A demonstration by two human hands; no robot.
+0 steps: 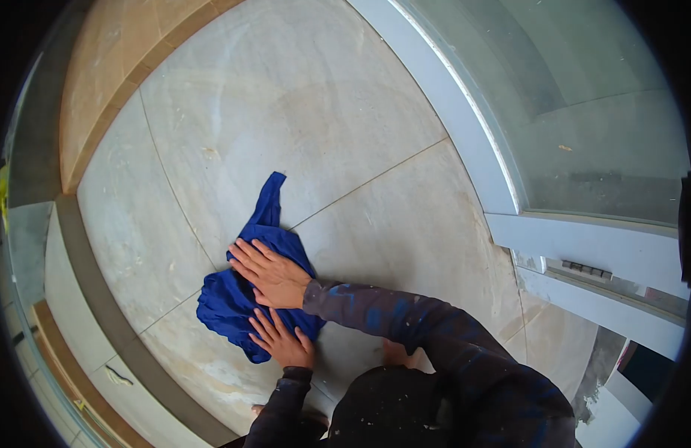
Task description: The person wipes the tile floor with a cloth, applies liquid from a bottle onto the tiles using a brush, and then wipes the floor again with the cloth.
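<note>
A crumpled blue cloth (pixel 224 305) lies on the pale tiled floor (pixel 345 97), with one narrow end stretching away from me. My right hand (pixel 274 278) rests on the middle of it, palm down with the fingers extended. Nearer to my body, my left hand (pixel 284 345) presses on the cloth's close edge, its fingers spread. Both hands are open and grip nothing visible. What lies under the cloth, if anything, is hidden.
A white-framed glass panel (pixel 599 149) stands along the right, with a metal hinge (pixel 586 269) near its lower corner. A tan raised edge (pixel 136 75) curves along the upper left. Dark trim (pixel 110 299) borders the floor at left. Pale smears mark the tiles.
</note>
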